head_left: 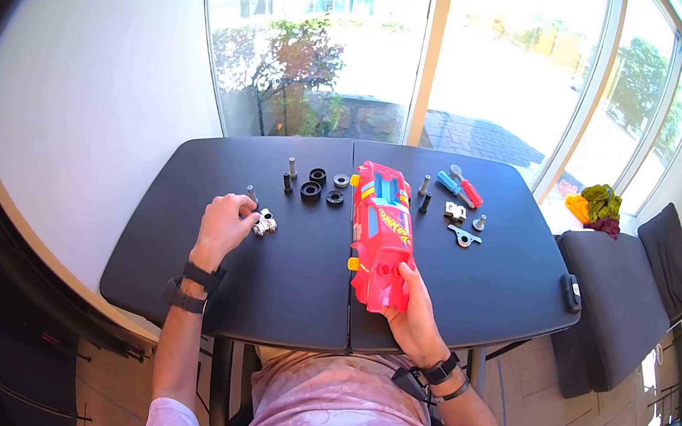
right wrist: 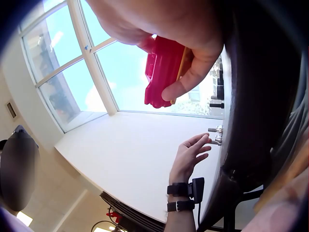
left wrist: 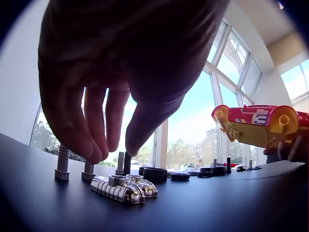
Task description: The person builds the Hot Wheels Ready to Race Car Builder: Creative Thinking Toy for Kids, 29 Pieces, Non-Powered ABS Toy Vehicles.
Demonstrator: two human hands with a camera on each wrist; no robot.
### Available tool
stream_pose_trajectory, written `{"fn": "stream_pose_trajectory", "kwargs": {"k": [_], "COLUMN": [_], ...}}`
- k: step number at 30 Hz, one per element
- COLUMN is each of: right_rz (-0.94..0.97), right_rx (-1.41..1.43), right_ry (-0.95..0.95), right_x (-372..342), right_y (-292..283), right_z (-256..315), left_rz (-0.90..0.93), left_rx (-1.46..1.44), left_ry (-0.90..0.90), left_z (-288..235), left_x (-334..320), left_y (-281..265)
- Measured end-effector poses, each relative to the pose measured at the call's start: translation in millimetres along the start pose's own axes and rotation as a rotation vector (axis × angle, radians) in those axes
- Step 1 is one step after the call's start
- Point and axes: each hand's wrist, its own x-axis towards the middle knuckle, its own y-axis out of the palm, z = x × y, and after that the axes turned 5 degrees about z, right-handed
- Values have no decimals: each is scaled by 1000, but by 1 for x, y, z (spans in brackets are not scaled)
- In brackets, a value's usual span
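"Red plastic toy car, where is it?"
"Raised above the tabletop, grasped in the right grip."
"And the left grip?"
"Released and loosely curved, near the chrome part and two grey bolts."

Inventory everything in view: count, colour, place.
table: one, black, centre
toy car: one, mostly red, above table
bolts: at least six, silver or black, tabletop
rings: at least four, black or grey, tabletop
chrome pieces: at least two, silver, tabletop
bracket: one, grey, right
tools: two, blue and red, far right
device: one, black, right edge
seat: one, dark grey, right
cloth bundle: one, multicoloured, by seat
windows: several, pale frames, background
straps: several, black, both wrists
left hand: one, by bolts
right hand: one, holding car
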Motion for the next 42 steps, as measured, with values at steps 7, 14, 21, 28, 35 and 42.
{"fn": "stream_pose_trajectory", "kwargs": {"k": [7, 14, 21, 28, 35, 42], "right_rz": [11, -5, -5, -21, -33, 54], "right_rx": [11, 21, 25, 39, 51, 168], "right_ry": [15, -6, 11, 19, 21, 45], "right_x": [1, 3, 3, 4, 4, 4], "right_y": [0, -1, 1, -3, 0, -16], "right_z": [1, -2, 0, -3, -1, -4], "left_rz": [-54, -52, 37, 191, 136, 78], "left_rx": [55, 61, 121, 223, 203, -163], "left_ry": [61, 212, 340, 287, 313, 309], "left_z": [-16, -41, -57, -57, -55, -77], "left_x": [30, 76, 103, 108, 98, 66], "left_y": [-9, 18, 45, 64, 68, 33]}}
